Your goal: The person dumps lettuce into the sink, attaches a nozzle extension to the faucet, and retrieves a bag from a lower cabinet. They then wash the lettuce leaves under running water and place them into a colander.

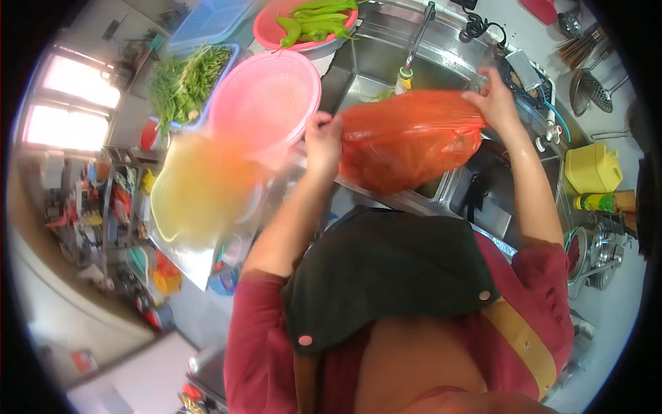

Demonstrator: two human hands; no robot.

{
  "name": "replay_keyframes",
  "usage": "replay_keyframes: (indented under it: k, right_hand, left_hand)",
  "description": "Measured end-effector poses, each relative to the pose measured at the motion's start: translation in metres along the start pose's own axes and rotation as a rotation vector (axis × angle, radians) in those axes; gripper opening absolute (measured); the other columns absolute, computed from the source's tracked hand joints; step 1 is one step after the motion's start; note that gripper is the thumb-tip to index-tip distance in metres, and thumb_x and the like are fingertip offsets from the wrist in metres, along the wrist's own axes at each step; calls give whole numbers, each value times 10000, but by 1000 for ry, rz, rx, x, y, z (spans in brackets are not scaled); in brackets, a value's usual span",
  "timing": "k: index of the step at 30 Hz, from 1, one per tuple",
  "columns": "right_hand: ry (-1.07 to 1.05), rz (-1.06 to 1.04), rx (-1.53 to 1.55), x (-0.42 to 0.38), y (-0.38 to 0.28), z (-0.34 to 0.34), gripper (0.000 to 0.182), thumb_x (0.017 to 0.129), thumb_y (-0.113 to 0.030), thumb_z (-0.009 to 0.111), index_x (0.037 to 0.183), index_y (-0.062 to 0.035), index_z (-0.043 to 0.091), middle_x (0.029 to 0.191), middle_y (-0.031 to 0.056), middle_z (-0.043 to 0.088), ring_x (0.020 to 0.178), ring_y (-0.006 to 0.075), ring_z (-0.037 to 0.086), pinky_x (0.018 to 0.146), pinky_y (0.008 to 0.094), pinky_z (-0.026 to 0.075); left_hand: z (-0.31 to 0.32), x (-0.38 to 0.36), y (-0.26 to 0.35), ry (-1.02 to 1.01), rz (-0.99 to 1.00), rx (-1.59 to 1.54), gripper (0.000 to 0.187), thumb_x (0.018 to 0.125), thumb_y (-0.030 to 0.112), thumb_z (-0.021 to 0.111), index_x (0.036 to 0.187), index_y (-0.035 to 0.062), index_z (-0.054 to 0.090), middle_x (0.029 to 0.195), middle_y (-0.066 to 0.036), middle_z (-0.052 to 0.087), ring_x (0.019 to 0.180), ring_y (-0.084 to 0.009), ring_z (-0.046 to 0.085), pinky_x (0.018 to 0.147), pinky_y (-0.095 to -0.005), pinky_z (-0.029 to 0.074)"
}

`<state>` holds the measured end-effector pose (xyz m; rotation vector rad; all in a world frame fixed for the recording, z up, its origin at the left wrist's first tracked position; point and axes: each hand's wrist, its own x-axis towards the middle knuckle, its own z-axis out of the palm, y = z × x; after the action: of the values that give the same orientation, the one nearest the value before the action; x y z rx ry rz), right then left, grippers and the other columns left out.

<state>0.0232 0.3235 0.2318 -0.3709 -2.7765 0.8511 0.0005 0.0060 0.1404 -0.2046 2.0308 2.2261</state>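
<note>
Over the sink [378,58], head view, I've got the red plastic bag [414,141] stretched between both hands: left hand [323,143] fingers closed on its left end, right hand [499,107] clamped on its far right corner. Pink colander [269,96] left, tap [419,36] far side. Step looks like handling the bulging bag; next move probably calls for both grips firm. Contents unclear.

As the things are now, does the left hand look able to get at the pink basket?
Probably yes: the pink basket is right beside the left hand, with nothing seen between. But this hand grips the red bag, so it would likely need to let go.
</note>
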Motion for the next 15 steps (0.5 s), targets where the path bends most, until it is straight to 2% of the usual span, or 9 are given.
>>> replay_keyframes:
  k: [3,6,8,9,10,11,12,14,15]
  right_hand:
    - [-16,-17,32,15,51,33,499,654,-158,743,1068,-72,478,666,72,526,594,205,518,572,314,434]
    - [149,-109,48,27,32,12,488,657,-146,739,1068,-84,483,676,61,512,588,175,506,553,305,423]
    - [199,-181,139,44,32,-10,434,679,-127,724,1052,-84,507,620,-1,451,561,107,452,522,262,395]
    - [215,-213,304,44,19,-28,401,687,-110,714,1036,-57,523,683,-42,451,627,55,439,559,203,376]
    - [304,-132,279,29,-20,-50,349,718,-108,693,1026,-48,539,707,-44,464,650,46,454,585,191,381]
    - [414,-235,387,36,-20,-57,301,757,-149,672,1009,-40,549,731,-26,505,666,52,496,602,193,405]
    - [372,-218,568,33,-32,-66,283,758,-106,644,1011,-31,540,778,17,537,701,91,529,615,222,432]
    - [282,-185,930,21,-79,-74,262,762,-22,587,1016,-15,521,871,103,601,769,169,596,642,279,488]
    - [226,-223,943,17,-99,-68,213,766,-55,622,955,-41,524,814,62,585,720,120,584,589,234,477]
  left_hand:
    - [27,6,42,-16,320,14,135,807,74,592,830,68,460,696,8,472,597,-60,412,527,-208,363]
    - [41,-3,104,34,208,-149,147,801,88,607,834,59,466,724,9,495,626,-69,431,544,-217,379]
    - [36,-4,135,31,314,-255,160,803,125,618,872,68,486,749,2,512,677,-78,458,597,-229,403]
    - [35,-14,156,69,452,-135,184,790,137,644,871,59,498,749,-12,533,696,-85,495,599,-234,420]
    - [33,-24,177,107,586,-16,209,777,150,669,869,51,510,749,-26,554,716,-93,532,601,-239,437]
    - [30,-25,193,139,617,-74,212,763,138,674,876,36,526,765,-41,566,735,-115,541,624,-250,443]
    - [29,-26,207,173,650,-133,217,749,125,679,882,20,542,780,-55,578,755,-136,550,647,-261,449]
    - [38,-34,218,109,863,-3,286,812,127,610,1055,31,492,842,-44,568,764,-115,556,654,-235,460]
    - [40,-33,217,107,977,105,299,828,124,591,1094,33,490,852,-35,563,757,-104,558,643,-216,463]
